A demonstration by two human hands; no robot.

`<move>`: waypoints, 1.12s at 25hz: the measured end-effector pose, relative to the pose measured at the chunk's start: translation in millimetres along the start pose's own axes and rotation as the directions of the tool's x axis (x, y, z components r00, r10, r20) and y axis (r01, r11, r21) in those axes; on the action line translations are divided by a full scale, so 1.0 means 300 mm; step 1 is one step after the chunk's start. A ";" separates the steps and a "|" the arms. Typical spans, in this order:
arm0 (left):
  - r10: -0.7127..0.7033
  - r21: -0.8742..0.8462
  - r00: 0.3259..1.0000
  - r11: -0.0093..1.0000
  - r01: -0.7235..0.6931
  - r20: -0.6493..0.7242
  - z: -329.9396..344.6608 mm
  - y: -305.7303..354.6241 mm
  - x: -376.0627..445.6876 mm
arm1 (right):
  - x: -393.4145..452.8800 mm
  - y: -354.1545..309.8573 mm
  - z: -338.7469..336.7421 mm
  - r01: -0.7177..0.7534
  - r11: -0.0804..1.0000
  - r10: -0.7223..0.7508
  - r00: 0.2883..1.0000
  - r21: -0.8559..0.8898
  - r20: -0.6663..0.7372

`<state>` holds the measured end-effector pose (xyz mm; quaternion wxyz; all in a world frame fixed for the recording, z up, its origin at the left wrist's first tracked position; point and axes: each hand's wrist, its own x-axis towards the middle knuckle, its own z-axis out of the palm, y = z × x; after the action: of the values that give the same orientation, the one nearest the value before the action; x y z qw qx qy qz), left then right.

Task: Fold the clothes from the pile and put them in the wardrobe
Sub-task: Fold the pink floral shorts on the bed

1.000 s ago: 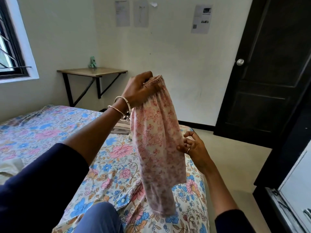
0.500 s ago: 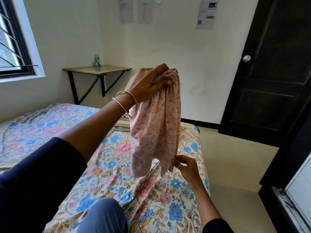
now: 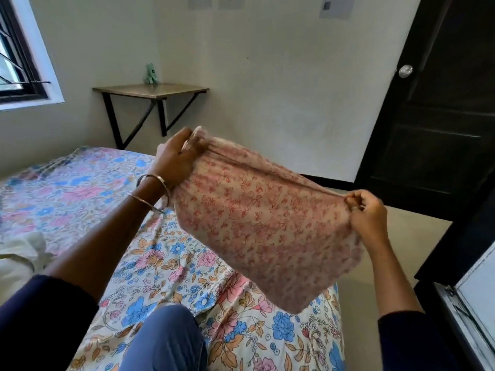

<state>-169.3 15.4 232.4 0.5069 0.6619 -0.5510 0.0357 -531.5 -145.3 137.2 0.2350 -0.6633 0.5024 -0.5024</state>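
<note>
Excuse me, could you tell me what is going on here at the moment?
A person sitting at a bed with a floral sheet is holding up a pink floral-print cloth garment. The left hand grips the gathered end and the right hand pinches the other end, so the garment hangs stretched between them above the bed. It is not yet laid down. A cream-coloured cloth lies at the left edge of the bed.
</note>
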 end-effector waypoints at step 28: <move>-0.649 0.234 0.699 0.761 0.605 0.302 0.176 -0.850 -0.445 | -0.506 0.267 0.767 0.378 0.827 0.085 0.648 -0.416 0.757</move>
<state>-53.1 39.7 -35.2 0.3375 0.8328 -0.3732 -0.2308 -356.9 -83.5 -82.1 0.1797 -0.8876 0.4222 -0.0395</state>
